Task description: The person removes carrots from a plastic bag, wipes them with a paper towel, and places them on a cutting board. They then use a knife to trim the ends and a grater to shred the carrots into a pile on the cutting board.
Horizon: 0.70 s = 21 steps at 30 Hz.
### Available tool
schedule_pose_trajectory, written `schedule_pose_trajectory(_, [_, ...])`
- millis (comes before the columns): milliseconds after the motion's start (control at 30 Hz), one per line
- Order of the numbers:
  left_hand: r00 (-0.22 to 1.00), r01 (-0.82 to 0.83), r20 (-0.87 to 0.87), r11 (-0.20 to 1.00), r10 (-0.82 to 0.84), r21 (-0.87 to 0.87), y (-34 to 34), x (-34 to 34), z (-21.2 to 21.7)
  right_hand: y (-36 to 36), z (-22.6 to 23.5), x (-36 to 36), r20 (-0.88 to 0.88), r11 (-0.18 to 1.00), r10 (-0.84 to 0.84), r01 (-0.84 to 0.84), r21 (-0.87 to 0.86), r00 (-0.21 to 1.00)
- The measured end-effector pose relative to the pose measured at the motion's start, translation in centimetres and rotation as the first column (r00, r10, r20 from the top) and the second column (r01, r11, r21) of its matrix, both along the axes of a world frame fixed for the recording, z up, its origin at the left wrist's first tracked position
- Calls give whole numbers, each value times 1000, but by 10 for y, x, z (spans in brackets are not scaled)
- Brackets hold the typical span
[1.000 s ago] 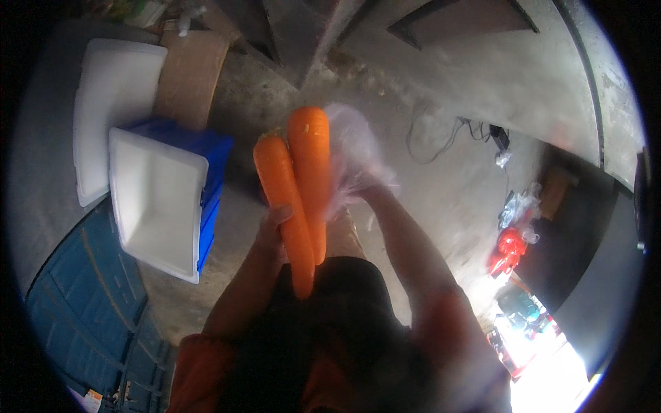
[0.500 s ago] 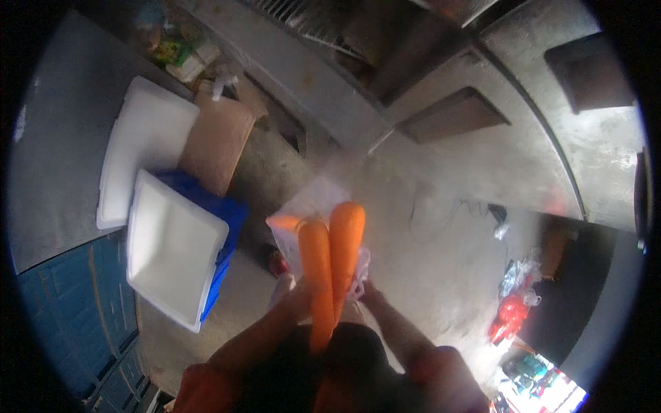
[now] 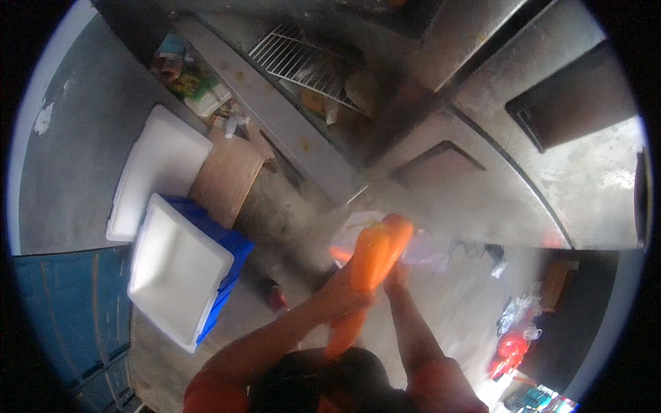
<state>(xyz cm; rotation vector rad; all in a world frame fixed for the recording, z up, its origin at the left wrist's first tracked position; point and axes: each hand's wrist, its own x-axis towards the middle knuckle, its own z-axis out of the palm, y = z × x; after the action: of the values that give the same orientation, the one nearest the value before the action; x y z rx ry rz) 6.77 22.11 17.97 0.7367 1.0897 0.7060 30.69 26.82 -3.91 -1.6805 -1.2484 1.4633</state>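
Two large orange carrots (image 3: 374,258) rise side by side in the middle, their thick ends up and a thin end trailing below my wrist. My left hand (image 3: 342,289) is closed round them, its fingers partly hidden behind the carrots. Just to the right, my right hand (image 3: 396,277) is closed at the gathered edge of a pale translucent plastic bag (image 3: 428,256). The bag spreads behind the carrots, blurred. Another piece of orange carrot (image 3: 339,254) shows at the bag's left side.
On the left stand a white foam box (image 3: 180,268) with a blue thing beneath, a white lid (image 3: 160,162) and a cardboard box (image 3: 227,175). A metal cabinet (image 3: 475,182) with recessed handles fills the upper right. A wire rack (image 3: 306,65) lies beyond. Red and clear bags (image 3: 511,351) lie at lower right.
Both hands, the carrots and the bag have moved right, and the carrots lean more to the right. The view has shifted, showing more of the wire rack and cabinet.
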Motion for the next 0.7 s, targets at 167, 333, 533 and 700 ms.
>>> schedule_pose_trajectory(167, [798, -561, 313, 825, 515, 71, 51, 27, 28, 26, 91, -44, -148, 977, -156, 130, -170, 977])
schedule_pose_trajectory(333, [711, -692, 250, 716, 657, 87, 83, 29, 12, 61, 114, -37, 83, 996, 87, -87, -12, 993])
schedule_pose_trajectory(533, [717, -584, -207, 735, 666, 344, 40, 25, -28, 78, 108, -65, -353, 967, -116, 26, -252, 928])
schedule_pose_trajectory(700, [830, -262, -444, 939, 338, 224, -61, -19, -42, 102, 161, -136, -514, 963, -91, -57, -264, 853])
